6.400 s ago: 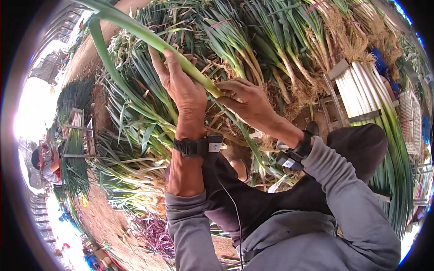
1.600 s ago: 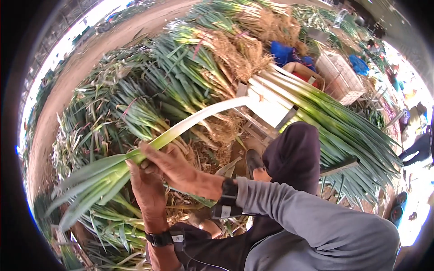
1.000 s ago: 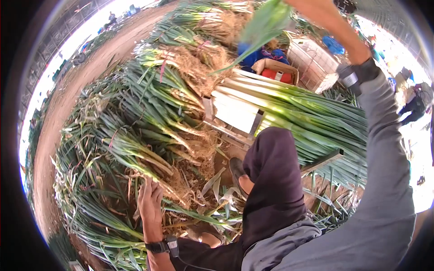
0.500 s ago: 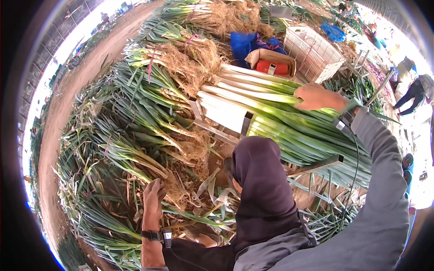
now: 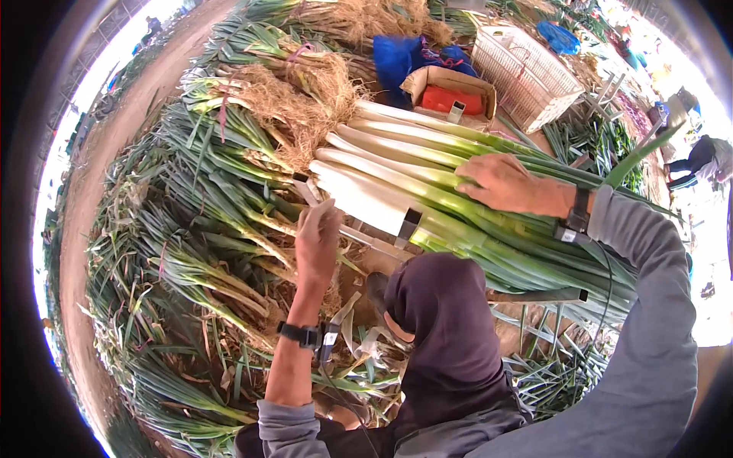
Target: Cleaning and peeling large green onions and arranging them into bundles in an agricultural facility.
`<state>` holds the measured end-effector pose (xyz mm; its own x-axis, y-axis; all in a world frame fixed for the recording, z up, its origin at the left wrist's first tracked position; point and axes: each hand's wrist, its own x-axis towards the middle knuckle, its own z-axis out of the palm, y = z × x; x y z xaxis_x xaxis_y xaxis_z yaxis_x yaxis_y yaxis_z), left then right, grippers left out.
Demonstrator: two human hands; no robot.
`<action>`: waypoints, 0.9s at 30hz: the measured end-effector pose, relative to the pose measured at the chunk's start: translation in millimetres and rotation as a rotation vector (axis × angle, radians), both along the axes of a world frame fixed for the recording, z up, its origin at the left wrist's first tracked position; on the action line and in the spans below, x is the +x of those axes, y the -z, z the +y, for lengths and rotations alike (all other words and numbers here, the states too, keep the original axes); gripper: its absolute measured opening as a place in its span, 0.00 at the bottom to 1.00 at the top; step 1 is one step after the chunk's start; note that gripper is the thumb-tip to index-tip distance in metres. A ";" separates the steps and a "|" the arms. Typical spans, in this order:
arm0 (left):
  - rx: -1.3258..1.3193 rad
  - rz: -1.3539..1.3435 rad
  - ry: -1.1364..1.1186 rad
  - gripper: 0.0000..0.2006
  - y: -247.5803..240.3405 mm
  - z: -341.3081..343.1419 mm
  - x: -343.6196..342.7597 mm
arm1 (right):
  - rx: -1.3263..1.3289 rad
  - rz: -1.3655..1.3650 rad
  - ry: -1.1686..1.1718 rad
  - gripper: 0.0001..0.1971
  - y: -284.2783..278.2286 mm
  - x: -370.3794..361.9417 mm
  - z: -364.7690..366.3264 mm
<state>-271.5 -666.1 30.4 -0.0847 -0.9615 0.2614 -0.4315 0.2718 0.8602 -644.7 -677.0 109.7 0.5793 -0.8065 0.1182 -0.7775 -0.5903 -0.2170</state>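
A thick row of peeled leeks (image 5: 489,229), white at the root end and green towards the right, lies across a metal rack (image 5: 534,295). Palm down on their pale green middle rests my right hand (image 5: 504,183), its fingers spread over the stalks. My left hand (image 5: 317,233) is raised beside the rack's left end, near the white ends. Its fingers point up and nothing shows in them. To its left lie untrimmed leeks (image 5: 221,282) with earthy stems. Tied bundles with brown roots (image 5: 305,99) are heaped farther up.
Beyond the rack stand a cardboard box (image 5: 450,84) with a red thing inside, a blue bag (image 5: 397,65) and a pale plastic crate (image 5: 527,76). A person in a dark hood (image 5: 450,320) is close in front of me. Loose leaves (image 5: 534,382) litter the ground. Another person (image 5: 699,160) is at far right.
My left hand has risen from the rooty leeks at lower left to the rack's end. My right hand has slid left and slightly down along the peeled stalks, its fingers now more spread.
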 end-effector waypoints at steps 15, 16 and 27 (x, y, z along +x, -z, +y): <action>-0.410 -0.468 0.053 0.09 19.1 -89.2 -109.9 | 0.092 -0.073 0.116 0.06 17.7 -1.6 -2.4; -0.420 -0.479 0.040 0.08 20.5 -90.0 -109.0 | 0.101 -0.115 0.122 0.06 19.3 -1.1 -3.8; -0.278 -0.540 0.053 0.11 22.5 -87.3 -109.2 | -0.255 0.719 0.305 0.06 -55.1 -128.7 92.3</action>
